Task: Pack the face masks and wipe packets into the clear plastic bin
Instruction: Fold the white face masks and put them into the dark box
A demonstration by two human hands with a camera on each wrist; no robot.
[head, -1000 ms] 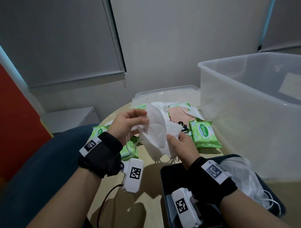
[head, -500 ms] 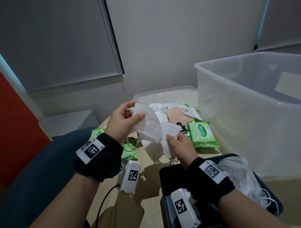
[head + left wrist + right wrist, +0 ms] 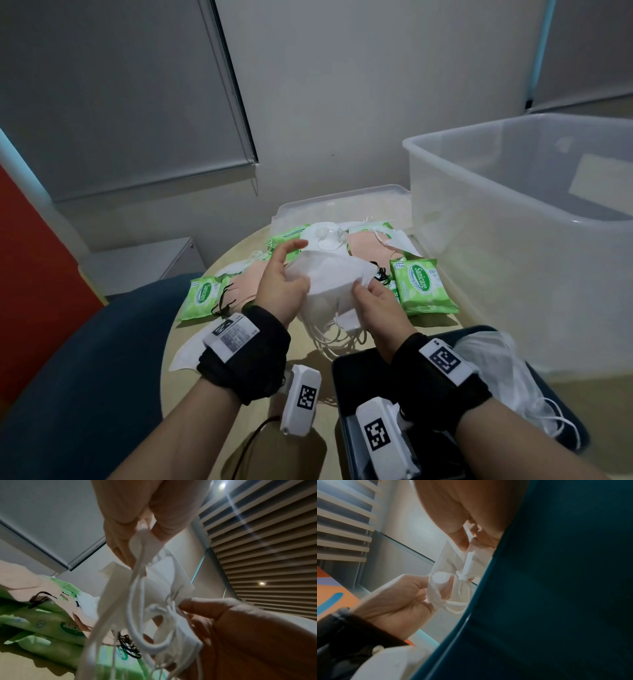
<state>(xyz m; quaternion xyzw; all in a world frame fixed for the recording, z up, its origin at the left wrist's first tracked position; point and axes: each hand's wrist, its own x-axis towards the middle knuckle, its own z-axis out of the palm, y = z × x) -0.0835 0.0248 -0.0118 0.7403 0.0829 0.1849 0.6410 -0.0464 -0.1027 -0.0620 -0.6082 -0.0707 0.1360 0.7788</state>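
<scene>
The white masks (image 3: pixel 337 282) sit bunched between both hands, held in the air above the table (image 3: pixel 239 356), just in front of the pile of pink masks (image 3: pixel 368 248) and green wipe packets (image 3: pixel 419 287). A second ago the left hand (image 3: pixel 282 286) held one mask up and apart, cupped open, while the right hand (image 3: pixel 376 305) kept a few others. Now that mask is laid flat onto the rest and the two hands have closed in on one stack. I take that to mean the gathering of this batch is about done and the carry to the bin (image 3: pixel 513 219) comes next; nothing is in the bin that I can see from here.

The stack lies with its long axis across the person, left to right, slightly higher at the right end. Its folded edges face up and away, and the ear loops (image 3: pixel 337 337) hang down in a loose tangle below the hands. The loops could snag on the things below when the stack is moved, I would guess.

The left hand pinches the left end, thumb under and fingers curled over the top. The right hand pinches the lower right corner between thumb and fingers; the wrist view shows the same narrow pinch on the mask's edge. The bin stands to the right, open, close beside the pile.
</scene>
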